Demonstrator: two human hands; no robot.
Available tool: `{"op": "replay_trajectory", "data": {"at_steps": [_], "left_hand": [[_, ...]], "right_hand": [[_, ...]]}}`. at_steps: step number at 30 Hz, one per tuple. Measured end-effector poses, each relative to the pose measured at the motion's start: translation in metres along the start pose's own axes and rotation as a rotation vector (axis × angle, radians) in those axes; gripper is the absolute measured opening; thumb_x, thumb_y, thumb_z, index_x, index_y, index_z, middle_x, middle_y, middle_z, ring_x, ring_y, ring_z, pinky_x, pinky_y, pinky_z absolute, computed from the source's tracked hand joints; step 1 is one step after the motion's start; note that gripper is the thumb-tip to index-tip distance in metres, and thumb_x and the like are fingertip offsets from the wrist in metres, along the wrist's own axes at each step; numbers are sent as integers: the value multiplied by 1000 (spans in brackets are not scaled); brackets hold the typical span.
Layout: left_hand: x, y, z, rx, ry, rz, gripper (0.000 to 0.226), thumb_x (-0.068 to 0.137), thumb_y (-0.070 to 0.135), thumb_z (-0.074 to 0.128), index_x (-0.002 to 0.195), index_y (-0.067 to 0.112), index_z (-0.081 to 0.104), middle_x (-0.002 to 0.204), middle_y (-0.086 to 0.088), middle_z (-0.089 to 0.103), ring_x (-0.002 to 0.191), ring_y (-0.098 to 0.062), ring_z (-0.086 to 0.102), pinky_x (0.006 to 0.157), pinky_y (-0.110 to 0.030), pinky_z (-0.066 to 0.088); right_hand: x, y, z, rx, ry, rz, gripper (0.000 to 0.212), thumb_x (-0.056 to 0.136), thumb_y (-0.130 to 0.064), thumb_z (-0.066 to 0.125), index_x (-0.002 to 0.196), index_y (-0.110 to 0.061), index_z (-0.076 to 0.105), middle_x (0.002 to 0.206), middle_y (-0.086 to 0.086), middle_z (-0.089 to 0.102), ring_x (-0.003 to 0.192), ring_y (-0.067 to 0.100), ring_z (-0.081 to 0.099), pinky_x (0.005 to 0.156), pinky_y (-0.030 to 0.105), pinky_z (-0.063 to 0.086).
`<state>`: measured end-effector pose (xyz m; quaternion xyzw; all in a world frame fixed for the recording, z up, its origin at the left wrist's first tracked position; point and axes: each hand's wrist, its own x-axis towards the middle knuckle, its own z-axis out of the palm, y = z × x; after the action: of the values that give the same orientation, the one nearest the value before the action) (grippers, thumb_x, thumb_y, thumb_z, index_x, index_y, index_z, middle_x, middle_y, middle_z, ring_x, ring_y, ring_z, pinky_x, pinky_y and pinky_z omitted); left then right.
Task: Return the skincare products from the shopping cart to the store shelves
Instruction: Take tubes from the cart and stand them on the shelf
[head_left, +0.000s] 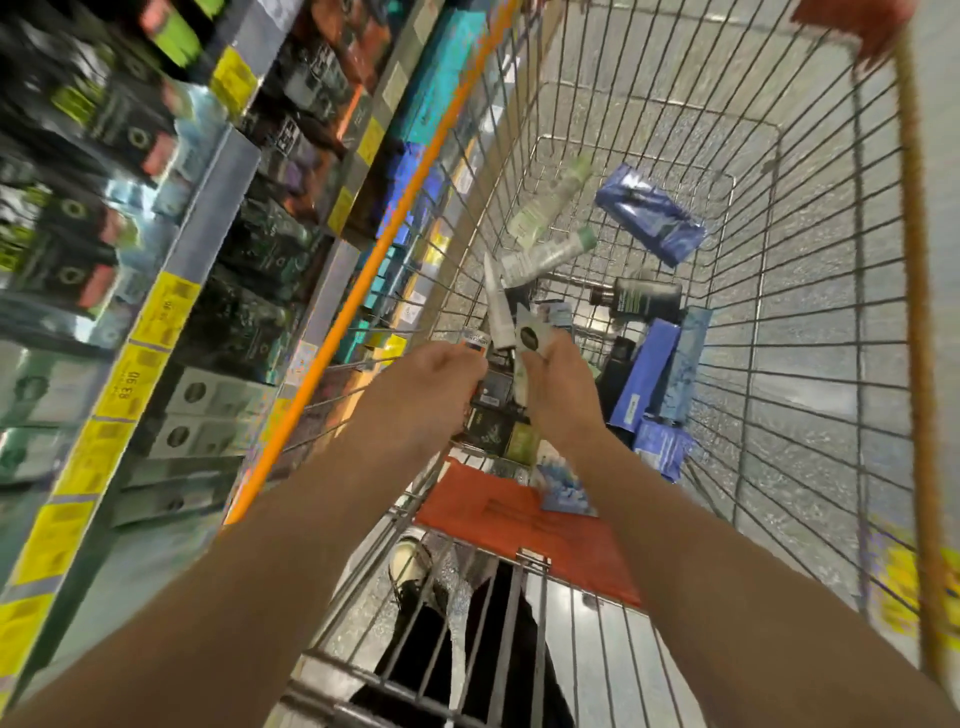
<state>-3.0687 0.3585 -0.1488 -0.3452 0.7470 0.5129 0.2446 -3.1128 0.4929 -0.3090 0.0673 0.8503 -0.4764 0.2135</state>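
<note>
Both my arms reach into the wire shopping cart (810, 270). My left hand (441, 376) grips a small product with an orange and white label (475, 343). My right hand (553, 379) holds a pale packet with a dark round logo (530, 335). A white tube (496, 306) stands up between the two hands; which hand holds it I cannot tell. Deeper in the cart lie white and green tubes (550, 249), blue packs (649, 215), a dark bottle (644, 299) and dark boxes (498, 426).
Store shelves (208, 208) run along the left, packed with dark and grey boxes behind yellow price tags (130, 384). The cart's orange rim (363, 280) is close to the shelves. A red child-seat flap (519, 525) is at the cart's near end. Grey floor shows through the wires.
</note>
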Motion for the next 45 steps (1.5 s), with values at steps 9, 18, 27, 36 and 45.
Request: {"op": "replay_trajectory", "data": {"at_steps": [9,18,27,36,45], "left_hand": [[-56,13,-48,-166,78,210,10,96,38,67,104,33,71,85,3,67,79,-17,59,81,-37,52],[-161,30,-147,-50,31,630,25,107,31,50,124,40,67,89,31,71,75,16,63,71,-8,46],[-261,0,-263,-116,236,790,28,102,37,54,124,42,70,122,17,73,113,-10,69,105,-48,49],[-337,-52,-350,-282,454,833,18,96,25,71,111,31,76,102,2,79,97,-22,75,95,-44,56],[-394,-100,-419,-339,724,864,22,92,16,75,105,34,79,98,9,80,91,-12,75,84,-31,57]], "right_hand": [[-81,-123,-50,88,89,-400,19,108,-31,48,110,-13,53,77,-8,53,62,0,52,54,19,37],[-178,-278,-65,161,28,-764,10,103,-39,55,101,-30,55,87,-10,62,74,4,60,56,15,40],[-260,-407,-24,220,-193,-953,23,98,-33,60,103,-12,68,94,14,68,81,26,68,68,48,56],[-339,-493,49,247,-447,-1050,17,100,-18,66,97,-34,69,90,-14,76,79,1,72,64,22,55],[-398,-539,113,133,-542,-1222,16,95,-41,62,109,-34,65,102,-13,73,91,4,69,75,23,55]]}}
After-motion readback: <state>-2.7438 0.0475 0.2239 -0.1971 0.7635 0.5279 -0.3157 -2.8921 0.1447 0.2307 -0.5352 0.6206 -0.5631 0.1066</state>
